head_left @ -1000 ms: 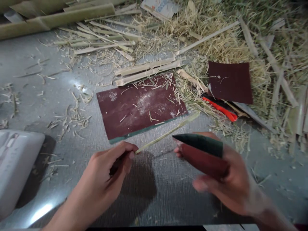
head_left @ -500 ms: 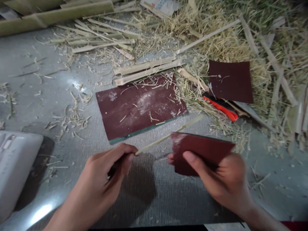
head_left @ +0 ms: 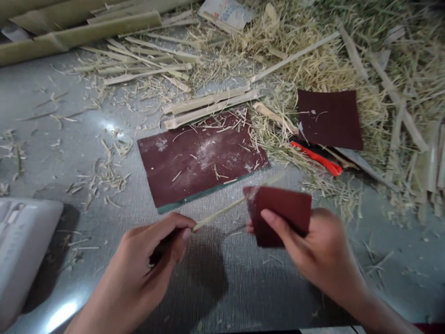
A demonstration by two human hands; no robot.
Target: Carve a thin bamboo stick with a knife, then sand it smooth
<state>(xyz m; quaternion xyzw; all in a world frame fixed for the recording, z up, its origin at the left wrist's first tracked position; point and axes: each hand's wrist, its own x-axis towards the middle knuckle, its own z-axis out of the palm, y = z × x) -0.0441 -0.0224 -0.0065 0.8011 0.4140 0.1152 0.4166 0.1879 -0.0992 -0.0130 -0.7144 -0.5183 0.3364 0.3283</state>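
Pinched between thumb and forefinger of my left hand (head_left: 153, 264) is the near end of a thin bamboo stick (head_left: 219, 213). It slants up to the right and passes behind the folded dark red sandpaper (head_left: 283, 211), its far tip blurred beyond. My right hand (head_left: 313, 250) grips that sandpaper, thumb flat on the front and fingers mostly hidden behind. Beyond both hands lies a larger sandpaper sheet (head_left: 184, 169), dusted with pale powder and shavings. Two split bamboo strips (head_left: 212, 107) rest along its far edge.
A smaller sandpaper piece (head_left: 330, 118) partly covers a tool with a red and black handle (head_left: 318, 158). Heaped bamboo shavings (head_left: 306, 60) fill the far right. Bamboo poles (head_left: 79, 35) lie at the far left, and a white device (head_left: 29, 250) sits at the near left.
The sandpaper in my right hand is turned and looks narrower, with the hand slightly further left. My left hand keeps its pinch on the stick. The whole view has shifted slightly.
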